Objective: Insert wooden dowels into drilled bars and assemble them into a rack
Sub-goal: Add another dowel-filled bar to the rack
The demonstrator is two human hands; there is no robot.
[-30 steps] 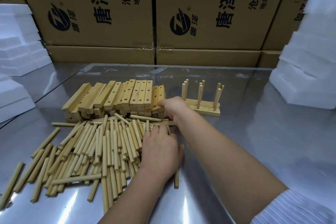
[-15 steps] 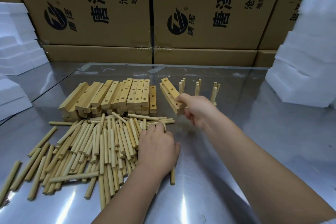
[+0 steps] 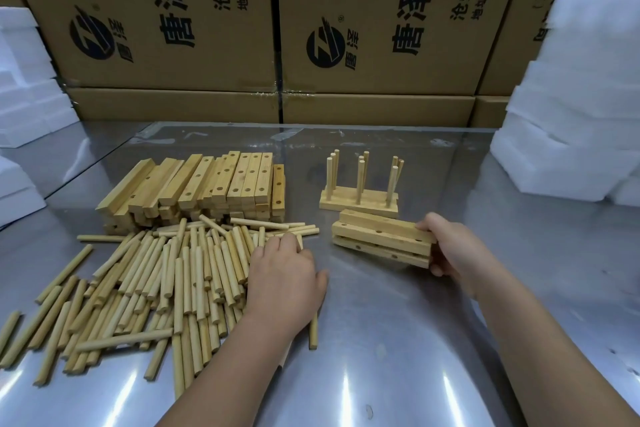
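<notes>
1. The right hand [image 3: 453, 246] grasped a bundle [image 3: 381, 239] of drilled bars by its right end, fingers curled round the end and thumb on top.
2. The bundle lay level and slightly slanted, right of the desk's middle; whether it touched the desk [image 3: 398, 340] I cannot tell.
3. The left hand [image 3: 284, 270] rested palm down on the right side of the loose dowels [image 3: 166, 274], fingers bent over them. Whether it gripped any or only pressed on them I cannot tell.
4. The dowels were spread over the left half of the desk, reaching its near edge.
5. A stack [image 3: 207, 184] of drilled bars sat just behind the dowels, toward the far edge.
6. A rack [image 3: 360, 198] with upright pegs stood just behind the bundle, right of the stack.
7. Cardboard boxes [image 3: 166, 21] lined the far edge, and white foam blocks [image 3: 581, 97] were piled at the left and right edges.
</notes>
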